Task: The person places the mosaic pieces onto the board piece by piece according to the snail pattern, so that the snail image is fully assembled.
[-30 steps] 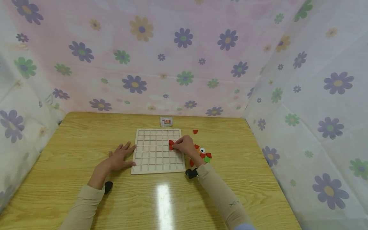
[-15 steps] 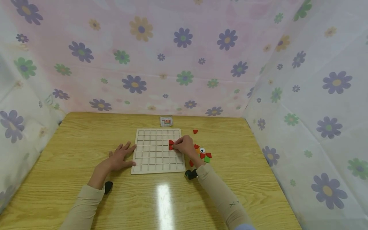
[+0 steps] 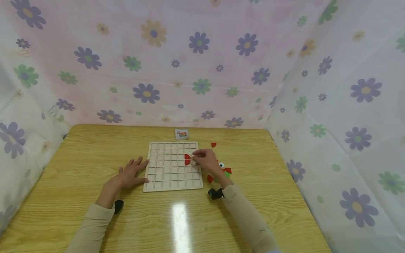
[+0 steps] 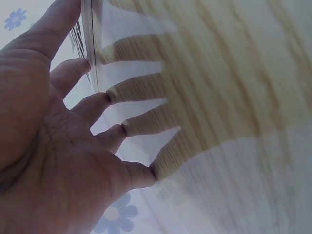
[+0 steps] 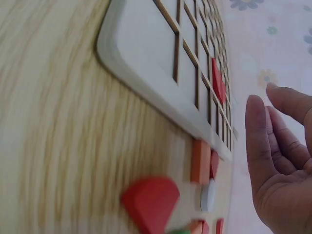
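Observation:
A pale wooden grid board (image 3: 162,172) lies on the table. Two red quarter-circle tiles (image 3: 187,157) sit one above the other in cells toward its right side. My left hand (image 3: 130,175) is spread flat on the table, thumb and fingertips at the board's left edge. Over the right edge, just beside the red tiles, is my right hand (image 3: 207,163); in the right wrist view its thumb and fingers are apart with nothing between them. Next to the board lie loose pieces: a red quarter-circle (image 5: 151,202), an orange block (image 5: 200,162) and a white eye disc (image 3: 221,165), some partly hidden by the right hand.
A small picture card (image 3: 181,134) lies behind the board. One more red quarter-circle (image 3: 213,144) is off by itself at the back right. Green pieces (image 3: 227,174) show near the right wrist. Flower-print sheets (image 3: 202,86) stand around the back and sides of the table.
My right hand has let go of the lower red tile and drawn slightly to the right, so both red tiles show more fully. The left hand stays in place.

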A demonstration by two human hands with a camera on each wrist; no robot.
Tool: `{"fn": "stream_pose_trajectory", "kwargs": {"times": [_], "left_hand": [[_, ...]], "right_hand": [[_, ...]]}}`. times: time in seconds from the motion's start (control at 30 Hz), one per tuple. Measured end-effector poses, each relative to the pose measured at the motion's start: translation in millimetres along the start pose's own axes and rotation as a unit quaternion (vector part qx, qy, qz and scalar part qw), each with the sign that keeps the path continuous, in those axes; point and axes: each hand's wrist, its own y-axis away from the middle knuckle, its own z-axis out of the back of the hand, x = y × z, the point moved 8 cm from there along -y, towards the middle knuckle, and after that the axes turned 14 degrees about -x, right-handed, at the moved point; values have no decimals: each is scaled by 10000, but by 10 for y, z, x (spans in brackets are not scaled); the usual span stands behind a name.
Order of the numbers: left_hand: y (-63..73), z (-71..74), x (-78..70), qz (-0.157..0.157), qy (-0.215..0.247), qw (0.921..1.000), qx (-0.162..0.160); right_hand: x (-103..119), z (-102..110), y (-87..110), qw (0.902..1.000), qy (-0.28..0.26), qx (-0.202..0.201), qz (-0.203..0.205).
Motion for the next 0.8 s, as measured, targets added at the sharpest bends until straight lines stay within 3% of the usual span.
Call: {"fn": "stream_pose_trajectory", "kwargs": {"times": [0.13,0.4,0.6,0.8], "left_hand": [[5,1,0,10,21,10000,3],[5,-3,-6,-51,2,10000,-11],[7,3,-11,-42,-15,10000,-1],[3,5,-11,-50,-12,10000,-27]], "right_hand": [[40,180,39,9995,-22,-57,308],[-184,635,81,9979,-213,-597,144],[-365,876,75,9936,249,-1102,46],[-425,926,82,9885,827,-1257,-172]]}}
